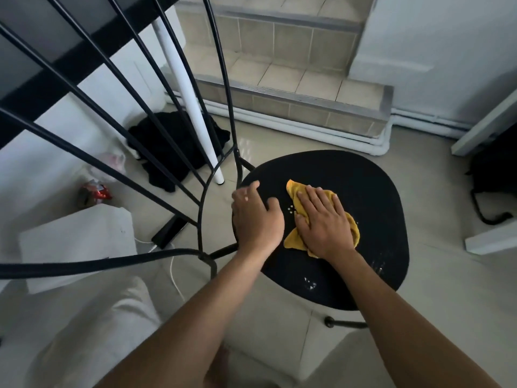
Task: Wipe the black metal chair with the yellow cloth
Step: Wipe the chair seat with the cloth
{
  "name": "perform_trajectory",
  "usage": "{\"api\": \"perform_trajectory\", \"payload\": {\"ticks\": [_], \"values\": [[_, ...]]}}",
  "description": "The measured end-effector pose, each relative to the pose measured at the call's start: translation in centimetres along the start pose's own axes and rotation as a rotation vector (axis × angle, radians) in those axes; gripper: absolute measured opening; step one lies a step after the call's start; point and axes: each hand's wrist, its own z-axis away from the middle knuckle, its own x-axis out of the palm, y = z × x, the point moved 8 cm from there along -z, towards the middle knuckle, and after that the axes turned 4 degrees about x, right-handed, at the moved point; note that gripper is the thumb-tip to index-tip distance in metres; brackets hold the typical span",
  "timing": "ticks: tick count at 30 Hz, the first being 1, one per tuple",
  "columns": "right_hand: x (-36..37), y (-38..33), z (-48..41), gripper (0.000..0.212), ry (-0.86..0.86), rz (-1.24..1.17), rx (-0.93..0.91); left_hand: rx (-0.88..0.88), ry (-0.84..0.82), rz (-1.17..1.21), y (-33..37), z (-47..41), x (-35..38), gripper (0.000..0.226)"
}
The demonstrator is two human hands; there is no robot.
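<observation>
In the head view, the black metal chair (349, 191) is seen from above, its round seat at centre right and its backrest bars (220, 65) rising at the left. The yellow cloth (354, 228) lies crumpled on the middle of the seat. It is pressed down by the right hand (324, 222), which is laid flat on it with fingers straight and together; nothing is gripped. The left hand (256, 219) is spread palm down on the left rim of the seat, apparently to steady the chair. It is slightly blurred, so it cannot be told whether its fingertips hook over the edge.

The task is judged to be under way but not far along. Only the seat is being wiped. Pale specks (310, 284) are still seen on the near part of the seat, and a few more (291, 210) just left of the cloth, so the seat itself is not finished. The backrest bars and the legs are not being touched, and nothing shows whether they have been cleaned.

Few containers are seen. A clear plastic bag (112, 161) lies on the floor at the far left, its contents too dim to make out. A red packet (95, 191) lies just near of it. A black bag (492, 169) stands at the right edge; what it holds is hidden.
</observation>
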Motion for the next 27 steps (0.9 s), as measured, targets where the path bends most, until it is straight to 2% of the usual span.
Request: {"api": "perform_trajectory", "payload": {"ticks": [3, 5, 8, 11, 22, 27], "values": [[0.0, 0.4, 1.2, 0.066, -0.041, -0.017, 0.019, 0.36, -0.029, -0.454, -1.4, -3.2, 1.2, 0.046], [0.4, 0.1, 2.5, 0.071, -0.084, -0.012, 0.011, 0.472, -0.126, -0.594, -4.1, -3.9, 2.8, 0.048], [1.4, -2.0, 4.8, 0.075, -0.092, 0.05, -0.028, 0.481, -0.172, -0.553, -5.7, -4.1, 3.7, 0.05], [1.8, -3.6, 5.0, 0.071, -0.053, 0.075, 0.019, 0.491, -0.171, -0.576, -5.7, -4.2, 4.0, 0.051], [0.3, -3.3, -9.7, 0.064, 0.022, 0.016, 0.158, 0.502, -0.168, -0.604, -6.2, -4.2, 4.2, 0.055], [-0.3, -3.9, -9.9, 0.063, 0.051, -0.013, 0.138, 0.483, -0.148, -0.508, -6.1, -4.6, 4.1, 0.055]]}}
